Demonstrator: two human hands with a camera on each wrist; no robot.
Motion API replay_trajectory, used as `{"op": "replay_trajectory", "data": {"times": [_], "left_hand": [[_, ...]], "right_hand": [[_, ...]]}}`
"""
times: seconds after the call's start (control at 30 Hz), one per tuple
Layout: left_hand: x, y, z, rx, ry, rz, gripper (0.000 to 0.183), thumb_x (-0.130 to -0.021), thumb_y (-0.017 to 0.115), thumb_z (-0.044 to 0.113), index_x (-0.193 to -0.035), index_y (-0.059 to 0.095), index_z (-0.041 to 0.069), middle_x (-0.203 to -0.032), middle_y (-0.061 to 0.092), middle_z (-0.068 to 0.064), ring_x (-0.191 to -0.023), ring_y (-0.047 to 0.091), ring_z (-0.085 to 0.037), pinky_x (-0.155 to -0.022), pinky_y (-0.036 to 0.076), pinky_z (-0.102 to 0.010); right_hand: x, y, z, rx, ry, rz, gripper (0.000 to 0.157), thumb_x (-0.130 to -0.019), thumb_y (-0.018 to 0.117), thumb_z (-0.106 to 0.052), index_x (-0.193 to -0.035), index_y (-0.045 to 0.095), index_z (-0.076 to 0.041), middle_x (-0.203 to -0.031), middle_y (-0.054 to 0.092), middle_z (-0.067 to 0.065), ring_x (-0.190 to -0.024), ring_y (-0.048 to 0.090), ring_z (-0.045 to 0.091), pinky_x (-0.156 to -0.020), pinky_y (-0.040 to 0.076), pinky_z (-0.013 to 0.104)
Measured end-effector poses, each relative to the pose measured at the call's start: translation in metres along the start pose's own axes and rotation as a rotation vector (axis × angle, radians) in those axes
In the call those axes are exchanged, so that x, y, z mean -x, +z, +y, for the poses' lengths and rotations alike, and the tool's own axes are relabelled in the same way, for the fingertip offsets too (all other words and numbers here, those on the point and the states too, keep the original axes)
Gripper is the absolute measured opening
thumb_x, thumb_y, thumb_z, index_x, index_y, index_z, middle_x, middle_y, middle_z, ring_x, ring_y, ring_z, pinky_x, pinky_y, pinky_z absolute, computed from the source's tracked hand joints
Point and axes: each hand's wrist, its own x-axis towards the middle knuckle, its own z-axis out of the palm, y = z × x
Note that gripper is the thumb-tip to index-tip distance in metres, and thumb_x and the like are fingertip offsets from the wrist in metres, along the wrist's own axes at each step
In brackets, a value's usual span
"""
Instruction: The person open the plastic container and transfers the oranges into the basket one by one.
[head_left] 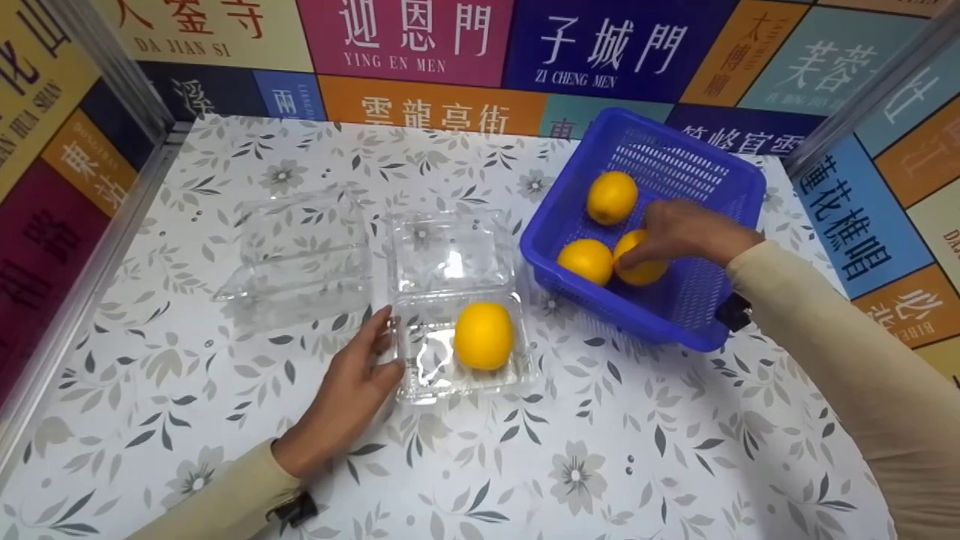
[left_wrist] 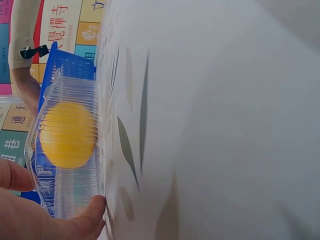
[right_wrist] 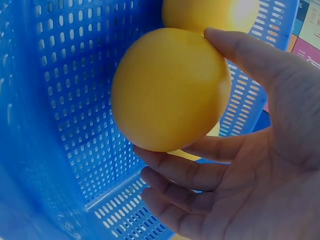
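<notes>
My right hand point(head_left: 679, 232) reaches into a blue-purple plastic basket point(head_left: 551, 274) and grips an orange point(right_wrist: 170, 90), thumb on one side and fingers around the other. Two more oranges lie in the basket: one orange point(head_left: 612, 197) towards the back, another orange point(head_left: 585, 261) beside the gripped one. On the table, my left hand point(head_left: 349, 397) touches the left side of an opened clear plastic clamshell box point(head_left: 427, 382), thumb and fingers spread along its wall. A single orange point(head_left: 484, 336) sits in the right part of that box's near half. Its lid half point(head_left: 450, 251) lies folded back, away from me.
A second clear plastic box point(head_left: 304, 255), with its lid raised, stands left of the first. A white cloth with a leaf and flower print covers the table point(head_left: 480, 465). Panels with coloured signs point(head_left: 409, 41) enclose the back and both sides.
</notes>
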Motion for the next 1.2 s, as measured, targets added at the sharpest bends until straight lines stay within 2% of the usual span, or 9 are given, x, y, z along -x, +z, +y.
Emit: {"op": "replay_trajectory", "data": {"times": [0.17, 0.47, 0.7, 0.77, 0.87, 1.0, 1.1, 1.2], "left_hand": [[0.000, 0.000, 0.000, 0.000, 0.003, 0.002, 0.078, -0.101, 0.062, -0.002, -0.172, 0.030, -0.001, -0.167, 0.048, -0.022, -0.144, 0.055, -0.037, -0.120, 0.045, -0.055], [0.000, 0.000, 0.001, 0.023, -0.001, 0.000, 0.079, -0.101, 0.063, -0.001, -0.172, 0.029, 0.000, -0.167, 0.048, -0.019, -0.143, 0.054, -0.035, -0.121, 0.044, -0.054], [0.000, 0.000, -0.001, 0.028, 0.024, 0.005, 0.076, -0.101, 0.061, -0.003, -0.170, 0.032, -0.003, -0.166, 0.048, -0.022, -0.144, 0.055, -0.038, -0.119, 0.046, -0.056], [0.000, 0.000, -0.001, 0.031, 0.027, 0.006, 0.076, -0.100, 0.061, -0.003, -0.170, 0.031, -0.004, -0.166, 0.048, -0.023, -0.144, 0.055, -0.039, -0.119, 0.046, -0.056], [0.000, 0.000, -0.001, 0.038, 0.023, 0.008, 0.077, -0.100, 0.061, -0.004, -0.171, 0.030, -0.003, -0.166, 0.048, -0.022, -0.143, 0.055, -0.038, -0.119, 0.047, -0.055], [0.000, 0.001, -0.001, 0.039, 0.028, 0.010, 0.077, -0.100, 0.061, -0.004, -0.171, 0.031, -0.003, -0.166, 0.048, -0.022, -0.142, 0.055, -0.039, -0.119, 0.046, -0.056], [0.001, 0.001, -0.001, 0.035, 0.035, 0.011, 0.076, -0.100, 0.062, -0.004, -0.170, 0.032, -0.004, -0.165, 0.049, -0.023, -0.141, 0.056, -0.039, -0.119, 0.046, -0.057], [0.001, 0.001, -0.001, 0.031, 0.036, 0.015, 0.075, -0.100, 0.062, -0.004, -0.169, 0.033, -0.004, -0.164, 0.050, -0.023, -0.139, 0.057, -0.039, -0.118, 0.046, -0.056]], "right_hand": [[-0.002, 0.004, -0.002, 0.031, -0.027, -0.021, 0.059, -0.086, 0.086, -0.049, -0.103, 0.062, 0.002, -0.091, 0.061, 0.014, -0.082, 0.057, 0.031, -0.069, 0.045, 0.038], [0.001, 0.002, -0.008, 0.043, 0.003, -0.092, 0.067, -0.088, 0.084, -0.046, -0.126, 0.059, 0.004, -0.111, 0.066, 0.020, -0.098, 0.061, 0.038, -0.089, 0.055, 0.052], [0.002, 0.001, -0.007, 0.093, -0.070, -0.081, 0.064, -0.090, 0.084, -0.050, -0.118, 0.063, 0.005, -0.102, 0.065, 0.017, -0.091, 0.060, 0.035, -0.080, 0.052, 0.048], [0.003, -0.001, -0.005, 0.097, -0.075, -0.079, 0.071, -0.092, 0.083, -0.053, -0.124, 0.063, 0.007, -0.109, 0.067, 0.020, -0.096, 0.061, 0.037, -0.086, 0.054, 0.052], [0.003, -0.004, -0.005, 0.100, -0.074, -0.076, 0.083, -0.096, 0.079, -0.056, -0.140, 0.058, 0.012, -0.128, 0.067, 0.029, -0.111, 0.062, 0.043, -0.101, 0.054, 0.062], [0.003, -0.006, -0.006, 0.090, -0.075, -0.048, 0.083, -0.102, 0.073, -0.049, -0.151, 0.050, 0.013, -0.141, 0.062, 0.034, -0.121, 0.060, 0.047, -0.111, 0.048, 0.068], [0.004, -0.005, -0.007, 0.024, -0.079, 0.008, 0.074, -0.106, 0.069, -0.042, -0.153, 0.049, 0.012, -0.143, 0.062, 0.034, -0.122, 0.061, 0.048, -0.113, 0.048, 0.069], [0.006, -0.004, -0.011, -0.063, -0.078, 0.074, 0.073, -0.109, 0.065, -0.040, -0.157, 0.046, 0.011, -0.149, 0.058, 0.036, -0.124, 0.060, 0.049, -0.114, 0.047, 0.070]]}}
